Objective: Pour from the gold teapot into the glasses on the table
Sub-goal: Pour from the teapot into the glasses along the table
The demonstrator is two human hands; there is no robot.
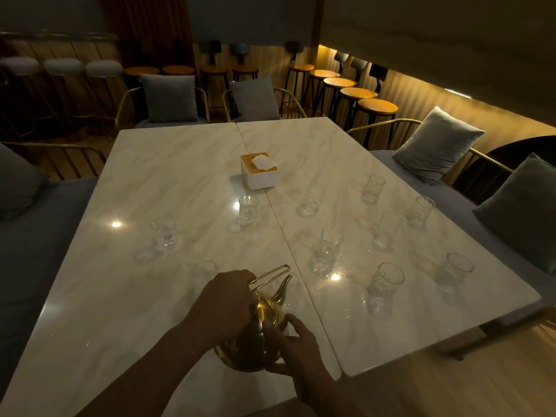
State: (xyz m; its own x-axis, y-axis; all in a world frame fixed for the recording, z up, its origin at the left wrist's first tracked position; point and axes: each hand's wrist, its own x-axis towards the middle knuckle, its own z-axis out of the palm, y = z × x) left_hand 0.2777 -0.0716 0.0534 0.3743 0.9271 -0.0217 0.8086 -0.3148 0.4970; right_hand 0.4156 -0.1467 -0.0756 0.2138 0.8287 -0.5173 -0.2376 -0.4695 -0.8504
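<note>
Dim-lit marble surface [180,176] carries scattered glasses [328,248]. Near its front edge the gold teapot [255,341] tilts, left hand [228,296] gripping the thin wire handle [270,275], right hand [298,347] cupping its belly. Polished metal looks slippery, probably weighty; the glasses look fragile.

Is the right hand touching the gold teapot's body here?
Touching. The head view shows the right hand cupping the gold teapot, with its fingers lying on the pot's side and no gap between them.
</note>
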